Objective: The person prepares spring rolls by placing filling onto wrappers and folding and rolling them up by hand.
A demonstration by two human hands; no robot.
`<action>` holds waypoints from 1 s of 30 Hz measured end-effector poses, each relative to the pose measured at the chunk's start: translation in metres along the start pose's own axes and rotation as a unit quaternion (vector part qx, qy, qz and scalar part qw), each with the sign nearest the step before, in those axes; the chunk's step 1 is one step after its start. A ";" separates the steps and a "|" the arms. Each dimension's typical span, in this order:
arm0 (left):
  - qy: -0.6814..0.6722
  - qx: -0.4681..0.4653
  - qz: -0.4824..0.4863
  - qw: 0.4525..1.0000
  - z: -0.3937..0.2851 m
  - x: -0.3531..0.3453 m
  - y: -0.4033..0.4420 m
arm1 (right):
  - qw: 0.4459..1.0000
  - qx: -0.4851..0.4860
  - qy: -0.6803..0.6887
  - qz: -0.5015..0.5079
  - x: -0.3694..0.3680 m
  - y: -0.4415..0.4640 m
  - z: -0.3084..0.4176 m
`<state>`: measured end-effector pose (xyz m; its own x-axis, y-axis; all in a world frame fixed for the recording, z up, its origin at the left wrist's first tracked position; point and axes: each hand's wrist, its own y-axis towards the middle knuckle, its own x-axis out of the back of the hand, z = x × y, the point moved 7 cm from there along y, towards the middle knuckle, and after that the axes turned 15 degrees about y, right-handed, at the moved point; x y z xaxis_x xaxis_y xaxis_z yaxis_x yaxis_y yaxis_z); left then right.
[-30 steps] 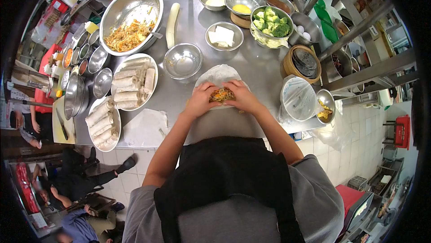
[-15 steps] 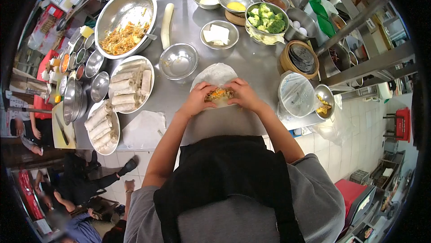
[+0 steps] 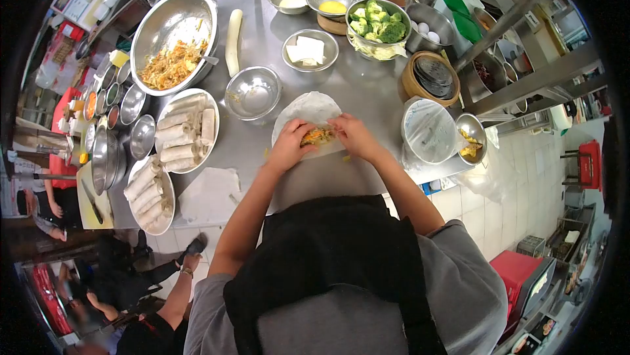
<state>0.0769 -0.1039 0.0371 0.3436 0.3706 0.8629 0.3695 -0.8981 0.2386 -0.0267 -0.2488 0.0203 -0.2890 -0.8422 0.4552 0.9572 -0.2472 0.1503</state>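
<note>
A thin round spring roll wrapper (image 3: 307, 104) lies on the steel table in front of me, its far part flat and bare. Shredded filling (image 3: 317, 136) with orange strips sits in a mound on the near part. My left hand (image 3: 293, 144) curls around the left end of the mound, thumb on the near side. From the right, my right hand (image 3: 355, 136) does the same, fingertips on the wrapper by the filling. Both hands grip the wrapper's sides; the edges beneath the palms are hidden. Small yellow bits lie on the table beside the hands.
Rolled spring rolls fill two white plates (image 3: 172, 196) at left. A large bowl (image 3: 209, 17) of filling stands behind them. Further back are a metal bowl (image 3: 275, 102), a tofu bowl (image 3: 333, 58) and broccoli (image 3: 377, 23). A bag-lined tub (image 3: 420, 133) stands right.
The view has shifted slightly, so the table items appear a little left. My hands remain at the filling, with small finger shifts. At lower left, another person's arm has come further into view.
</note>
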 end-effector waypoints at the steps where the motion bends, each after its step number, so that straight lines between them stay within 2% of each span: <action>1: 0.004 -0.001 -0.003 1.000 0.002 -0.006 0.000 | 1.000 -0.007 -0.004 0.002 0.002 0.001 -0.001; 3: 0.012 -0.004 -0.010 1.000 0.003 -0.010 0.001 | 1.000 -0.022 -0.011 0.003 0.007 0.002 0.004; 6: -0.011 0.009 -0.012 1.000 0.000 -0.005 0.000 | 0.988 -0.136 0.050 0.047 0.007 -0.001 0.010; 9: -0.016 0.008 -0.020 1.000 -0.003 0.004 0.000 | 0.994 -0.101 0.052 -0.002 -0.008 -0.003 0.006; 12: -0.025 0.025 0.010 0.999 0.014 -0.008 -0.001 | 1.000 -0.008 0.016 -0.026 -0.020 0.001 0.007; 18: -0.046 0.017 -0.014 0.999 0.008 0.015 -0.002 | 0.997 -0.059 0.040 -0.026 -0.017 -0.003 0.002; 21: -0.052 0.009 0.022 0.998 0.015 0.020 -0.004 | 0.999 0.025 -0.029 -0.016 -0.011 -0.002 0.014; 24: -0.088 0.068 0.091 0.990 0.027 0.012 -0.003 | 1.000 0.016 -0.017 0.002 -0.013 0.003 0.018; 27: -0.100 0.084 0.072 0.989 0.020 0.019 -0.006 | 1.000 0.011 0.022 0.008 -0.019 0.009 0.004; 30: -0.027 0.036 -0.018 0.999 0.018 0.036 -0.010 | 0.998 0.047 0.033 -0.012 -0.001 0.008 0.004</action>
<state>0.1012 -0.0772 0.0581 0.3733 0.4167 0.8289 0.4424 -0.8653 0.2358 -0.0190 -0.2480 0.0244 -0.3078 -0.8669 0.3922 0.9433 -0.2242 0.2447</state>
